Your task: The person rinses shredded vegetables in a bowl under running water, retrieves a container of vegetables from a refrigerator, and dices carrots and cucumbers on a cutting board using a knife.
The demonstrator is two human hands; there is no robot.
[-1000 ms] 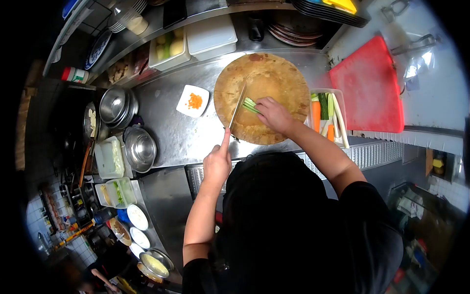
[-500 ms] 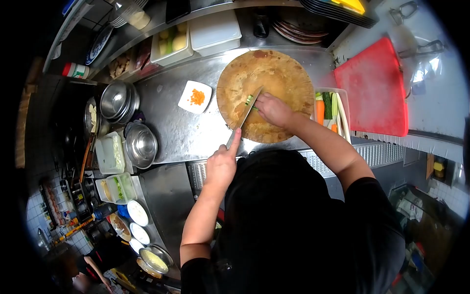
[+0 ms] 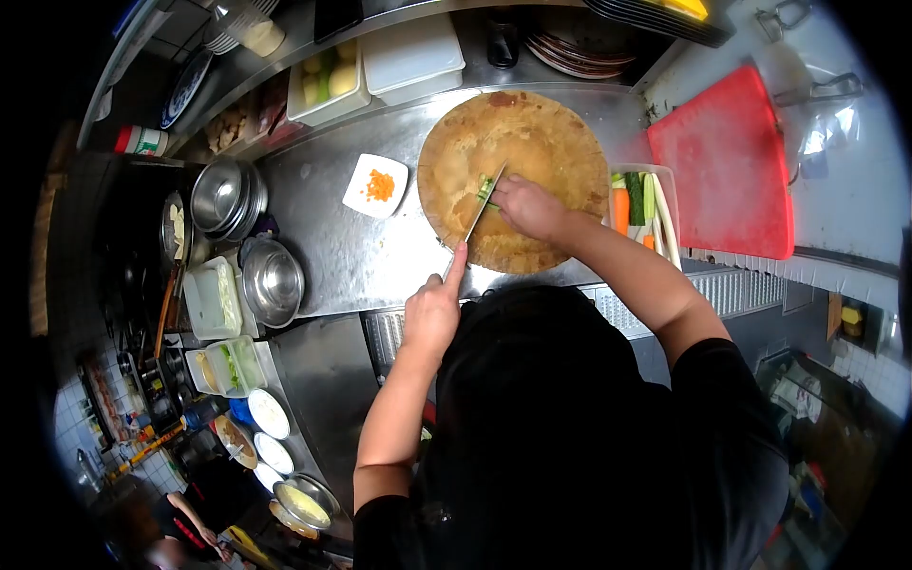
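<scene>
My left hand [image 3: 432, 312] is closed round the handle of a kitchen knife [image 3: 482, 211], the index finger stretched along it. The blade slants across a round wooden chopping board [image 3: 560, 142]. Just right of the blade, my right hand [image 3: 527, 207] presses its bent fingers down on cucumber strips, mostly hidden under them. Small cut green cucumber pieces [image 3: 484, 186] lie against the blade's left side. A white square dish [image 3: 359, 201] of diced orange carrot [image 3: 380, 185] stands left of the board.
A clear tub [image 3: 673, 195] with carrot, cucumber and pale stalks adjoins the board's right side. A red cutting board [image 3: 722, 171] leans farther right. Steel bowls [image 3: 274, 280] stand on the left, and lidded white tubs [image 3: 413, 57] behind. Another person's arm [image 3: 193, 518] shows at lower left.
The knife blade has turned slightly steeper, and the cut cucumber pieces beside it have shifted a little. My right hand has stayed nearly in place. The whole view has moved slightly.
</scene>
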